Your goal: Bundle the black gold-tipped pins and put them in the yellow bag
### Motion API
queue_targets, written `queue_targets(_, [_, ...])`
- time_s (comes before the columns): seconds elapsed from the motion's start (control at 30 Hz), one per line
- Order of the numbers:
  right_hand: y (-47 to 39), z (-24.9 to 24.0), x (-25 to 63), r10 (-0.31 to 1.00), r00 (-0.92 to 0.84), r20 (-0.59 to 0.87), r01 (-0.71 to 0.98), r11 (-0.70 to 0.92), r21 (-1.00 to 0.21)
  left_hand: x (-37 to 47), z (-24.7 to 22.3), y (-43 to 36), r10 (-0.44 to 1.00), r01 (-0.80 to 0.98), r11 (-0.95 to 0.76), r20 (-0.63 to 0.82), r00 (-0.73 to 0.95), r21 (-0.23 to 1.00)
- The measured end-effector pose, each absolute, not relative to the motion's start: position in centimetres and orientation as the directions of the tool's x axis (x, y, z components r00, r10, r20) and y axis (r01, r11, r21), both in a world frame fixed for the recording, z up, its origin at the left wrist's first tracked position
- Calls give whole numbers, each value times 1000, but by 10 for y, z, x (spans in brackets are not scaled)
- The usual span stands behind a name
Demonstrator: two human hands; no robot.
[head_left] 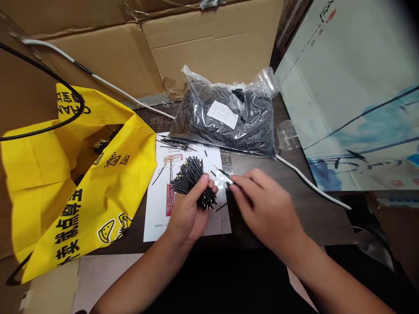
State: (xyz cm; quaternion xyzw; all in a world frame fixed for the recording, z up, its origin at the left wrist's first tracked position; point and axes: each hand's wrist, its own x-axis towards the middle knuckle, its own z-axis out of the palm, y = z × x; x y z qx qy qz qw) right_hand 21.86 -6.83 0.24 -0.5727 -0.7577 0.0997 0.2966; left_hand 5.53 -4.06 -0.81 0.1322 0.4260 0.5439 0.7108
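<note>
My left hand (193,209) is wrapped round a thick bundle of short black wires (188,179) with bare, shiny tips, held above a printed sheet (152,224). To its right, my right hand (262,205) pinches a thin black wire piece (224,173) between thumb and fingers, its metallic tip pointing up and left. The two hands are apart. More thin black wires (178,144) lie on the top of the sheet. A few small black tube pieces (213,173) are scattered between the hands.
Behind the hands lies a clear plastic bag (225,117) full of black tube pieces, with clear cups (288,135) at its right. A yellow bag (131,174) stands open at the left. Cardboard boxes (209,39) back the dark table (314,205); a white cable (307,183) crosses it.
</note>
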Motion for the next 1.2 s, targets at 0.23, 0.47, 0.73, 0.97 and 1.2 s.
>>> queue_targets(0.23, [-79, -22, 266, 989, -134, 60, 961, 144, -236, 46, 7, -3, 912, -624, 347, -407, 50, 701])
queue_targets(0.47, [-64, -19, 261, 992, -126, 19, 958, 127, -255, 47, -7, 7, 942, -606, 309, -321, 93, 733])
queue_targets(0.73, [-45, 1, 260, 999, -50, 6, 831, 45, -555, 41, -16, -2, 941, -501, 337, -278, 191, 797])
queue_targets(0.97, [-24, 12, 208, 999, 42, 16, 177, 8, -984, 51, -19, -15, 928, -450, 347, -233, 290, 823])
queue_targets(1.2, [-38, 0, 181, 962, 122, 242, 318, 193, -928, 54, -15, -16, 928, -559, 372, -285, 240, 741])
